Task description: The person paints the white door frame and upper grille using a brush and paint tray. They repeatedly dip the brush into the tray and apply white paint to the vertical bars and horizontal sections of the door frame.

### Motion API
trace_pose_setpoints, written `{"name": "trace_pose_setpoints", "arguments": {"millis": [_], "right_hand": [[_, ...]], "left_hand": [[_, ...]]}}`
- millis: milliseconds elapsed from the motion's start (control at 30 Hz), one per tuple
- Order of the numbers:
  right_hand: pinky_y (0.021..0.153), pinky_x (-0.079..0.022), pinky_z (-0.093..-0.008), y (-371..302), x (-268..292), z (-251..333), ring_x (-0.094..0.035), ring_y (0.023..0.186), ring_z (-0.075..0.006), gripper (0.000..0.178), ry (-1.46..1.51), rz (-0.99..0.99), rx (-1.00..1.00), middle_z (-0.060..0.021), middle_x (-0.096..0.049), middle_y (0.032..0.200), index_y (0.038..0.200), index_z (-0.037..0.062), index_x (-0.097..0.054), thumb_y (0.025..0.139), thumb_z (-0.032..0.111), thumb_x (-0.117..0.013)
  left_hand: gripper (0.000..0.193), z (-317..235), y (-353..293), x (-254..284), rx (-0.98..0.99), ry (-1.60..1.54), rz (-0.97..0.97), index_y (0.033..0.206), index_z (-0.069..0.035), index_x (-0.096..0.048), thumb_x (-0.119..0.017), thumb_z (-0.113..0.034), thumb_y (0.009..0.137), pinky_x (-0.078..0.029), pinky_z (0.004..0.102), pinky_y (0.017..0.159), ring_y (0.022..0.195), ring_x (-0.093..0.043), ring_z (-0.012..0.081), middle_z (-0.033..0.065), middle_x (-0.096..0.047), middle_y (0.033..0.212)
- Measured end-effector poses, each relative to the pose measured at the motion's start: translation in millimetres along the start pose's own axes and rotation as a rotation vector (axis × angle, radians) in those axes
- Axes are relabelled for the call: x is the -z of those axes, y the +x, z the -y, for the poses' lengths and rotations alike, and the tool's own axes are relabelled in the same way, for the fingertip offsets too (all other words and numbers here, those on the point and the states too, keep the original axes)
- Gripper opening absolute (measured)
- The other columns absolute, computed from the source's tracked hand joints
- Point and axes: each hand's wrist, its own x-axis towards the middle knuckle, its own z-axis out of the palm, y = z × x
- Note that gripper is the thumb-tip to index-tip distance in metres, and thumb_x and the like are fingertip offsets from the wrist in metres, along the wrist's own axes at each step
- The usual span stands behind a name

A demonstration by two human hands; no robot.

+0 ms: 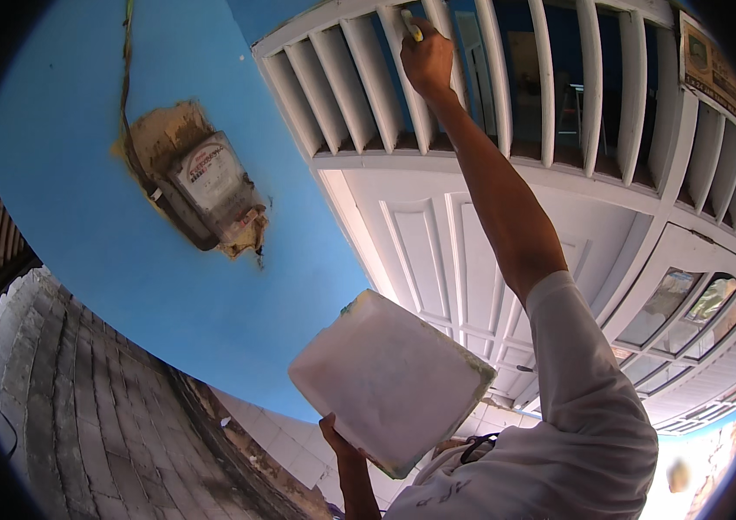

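My right arm is stretched up at full reach, elbow almost straight, white sleeve bunched at the shoulder. The right hand (427,59) is closed in a grip around a small brush (411,26), of which only a yellowish tip shows above the fingers. That tip lies against 1 of the white slats (374,78) in the louvred panel above the door (454,260). The wrist is bent slightly back, knuckles toward the slats.

My left forearm enters from the lower edge, held low and near the chest. The left hand (339,439) supports a white square container (392,381) from underneath; only the thumb side and wrist show, so I note it as holding the container at its lower corner, fingers hidden behind it. The container is tilted, 1 flat face toward the camera, with greenish stains along its edges. It sits well apart from the brush, below and left of the raised arm.

To the left, a blue wall (82,217) carries a grey meter box (212,186) set in a patch of bare plaster. Below is grey brick paving (82,416).
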Motion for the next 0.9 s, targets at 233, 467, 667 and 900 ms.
{"name": "trace_pose_setpoints", "arguments": {"millis": [233, 467, 667, 900], "right_hand": [[0.075, -0.056, -0.0465, -42.1, 32.7, -9.4, -0.069, 0.078, -0.0438, 0.030, -0.082, 0.153, -0.071, -0.0276, -0.069, 0.080, 0.111, 0.0006, -0.070, 0.086, 0.015, -0.063], [0.072, -0.055, -0.0466, -74.4, 51.8, -16.6, -0.069, 0.075, -0.0428, 0.031, -0.125, 0.220, -0.130, -0.0282, -0.069, 0.079, 0.111, -0.0016, -0.069, 0.085, 0.015, -0.062], [0.073, -0.055, -0.0465, -86.6, 55.2, -26.4, -0.069, 0.077, -0.0438, 0.028, -0.124, 0.218, -0.140, -0.0284, -0.068, 0.080, 0.106, -0.0016, -0.070, 0.085, 0.014, -0.063], [0.070, -0.057, -0.0398, -61.6, 53.7, -9.5, -0.072, 0.071, -0.0357, 0.024, 0.113, 0.132, -0.062, -0.0248, -0.069, 0.076, 0.104, -0.0018, -0.071, 0.086, 0.012, -0.062]], "left_hand": [[0.081, 2.0, 10.1, 2.6, 0.022, -0.095, -0.005, 0.133, -0.004, -0.047, -0.060, -0.053, 0.071, -0.046, 0.0498, 0.087, 0.109, -0.053, 0.0339, 0.0159, -0.054, 0.120], [0.078, 1.4, 10.1, -0.1, 0.036, -0.061, 0.014, 0.132, -0.004, -0.049, -0.059, -0.054, 0.071, -0.047, 0.0493, 0.086, 0.108, -0.054, 0.0334, 0.0156, -0.056, 0.118], [0.075, 4.3, 7.4, -1.3, 0.056, -0.043, -0.022, 0.130, -0.004, -0.051, -0.058, -0.052, 0.073, -0.047, 0.0488, 0.087, 0.107, -0.055, 0.0333, 0.0145, -0.057, 0.116], [0.076, 9.7, 13.0, 5.5, 0.054, -0.073, 0.043, 0.131, -0.004, -0.050, -0.057, -0.053, 0.073, -0.047, 0.0480, 0.087, 0.108, -0.054, 0.0334, 0.0149, -0.056, 0.118]]}}
